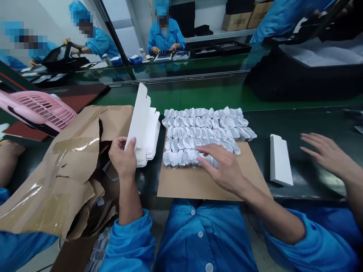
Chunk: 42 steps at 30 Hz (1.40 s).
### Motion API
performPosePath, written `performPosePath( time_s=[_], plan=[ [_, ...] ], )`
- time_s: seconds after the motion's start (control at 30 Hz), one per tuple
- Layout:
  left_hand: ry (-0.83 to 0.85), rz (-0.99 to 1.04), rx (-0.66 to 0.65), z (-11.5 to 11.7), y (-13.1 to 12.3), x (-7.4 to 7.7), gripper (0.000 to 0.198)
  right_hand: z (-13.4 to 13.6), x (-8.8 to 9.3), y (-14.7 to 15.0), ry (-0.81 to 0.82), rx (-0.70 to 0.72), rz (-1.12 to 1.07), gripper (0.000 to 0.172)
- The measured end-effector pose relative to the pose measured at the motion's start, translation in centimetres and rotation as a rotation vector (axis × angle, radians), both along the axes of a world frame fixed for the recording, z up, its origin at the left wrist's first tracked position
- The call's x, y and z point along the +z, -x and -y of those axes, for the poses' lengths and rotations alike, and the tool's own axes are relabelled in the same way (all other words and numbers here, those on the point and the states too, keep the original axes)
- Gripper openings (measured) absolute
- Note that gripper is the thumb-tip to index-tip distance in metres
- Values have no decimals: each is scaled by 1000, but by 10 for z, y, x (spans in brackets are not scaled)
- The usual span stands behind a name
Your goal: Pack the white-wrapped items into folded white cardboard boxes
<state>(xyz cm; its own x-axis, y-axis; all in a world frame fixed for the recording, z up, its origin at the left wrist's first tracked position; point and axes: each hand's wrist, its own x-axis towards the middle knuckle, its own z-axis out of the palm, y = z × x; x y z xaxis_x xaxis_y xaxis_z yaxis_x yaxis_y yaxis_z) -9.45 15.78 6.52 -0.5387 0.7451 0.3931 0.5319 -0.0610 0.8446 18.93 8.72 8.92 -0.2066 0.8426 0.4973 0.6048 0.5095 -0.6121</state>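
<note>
My left hand [122, 155] is closed on a flat white carton blank [138, 117], which it holds upright by the lower edge. Just right of it lies a stack of the same white carton blanks [150, 138]. My right hand [224, 168] is open, fingers stretched flat over the near rows of several small white wrapped packets [204, 130]. The packets lie in tidy rows on a brown cardboard sheet [184, 183] right in front of me.
Torn brown wrapping paper [70, 166] is heaped at the left, under a pink fan [39, 109]. A folded white box [280, 160] lies to the right, with a neighbour's open hand [326, 155] beside it. Another person's hand [8, 151] is at the far left. Co-workers sit beyond the green belt [198, 94].
</note>
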Motion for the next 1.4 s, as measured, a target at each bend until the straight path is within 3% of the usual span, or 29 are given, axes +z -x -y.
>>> performPosePath(
  time_s=[0.1, 0.17, 0.23, 0.27, 0.3, 0.37, 0.43, 0.53, 0.6, 0.7, 0.8, 0.97, 1.1, 1.27, 1.33, 1.4],
  plan=[
    [-13, 73, -150, 48, -47, -3, 26, -1, 3, 38, 368, 47, -536, 61],
    [67, 112, -340, 87, -80, -13, 27, -5, 3, 45, 451, 91, -741, 69],
    [178, 189, -570, 119, -97, -23, 31, -5, 4, 38, 457, 161, -703, 57],
    [245, 318, -730, 130, -97, -25, 40, -2, 5, 30, 457, 202, -595, 49],
    [243, 441, -791, 137, -92, -26, 51, 3, 7, 21, 461, 244, -451, 43],
    [217, 544, -769, 139, -72, -20, 58, 15, 10, 3, 455, 313, -149, 38],
    [297, 412, -674, 133, -50, -9, 42, 29, 12, -10, 413, 357, 93, 42],
    [441, 271, -671, 120, -36, 7, 26, 48, 9, -13, 240, 301, 380, 68],
    [449, 249, -750, 114, -37, 15, 26, 58, 6, -10, 82, 247, 528, 81],
    [513, 79, -938, 108, -40, 24, 24, 63, 5, -10, -72, 292, 629, 66],
    [563, -32, -1062, 105, -39, 31, 22, 61, 10, -19, -87, 401, 608, 58],
    [542, -41, -1045, 107, -51, 24, 22, 60, 11, -28, -90, 415, 655, 52],
    [471, -82, -971, 109, -59, 16, 17, 67, 4, -23, -201, 362, 706, 43],
    [455, -2, -905, 107, -42, 12, 10, 72, 3, -31, -220, 268, 687, 37],
    [417, 92, -789, 111, -39, 8, 11, 71, 1, -41, -187, 173, 658, 37],
    [239, 177, -559, 121, -49, 4, 33, 70, -5, -46, -213, 43, 597, 38]
  ],
)
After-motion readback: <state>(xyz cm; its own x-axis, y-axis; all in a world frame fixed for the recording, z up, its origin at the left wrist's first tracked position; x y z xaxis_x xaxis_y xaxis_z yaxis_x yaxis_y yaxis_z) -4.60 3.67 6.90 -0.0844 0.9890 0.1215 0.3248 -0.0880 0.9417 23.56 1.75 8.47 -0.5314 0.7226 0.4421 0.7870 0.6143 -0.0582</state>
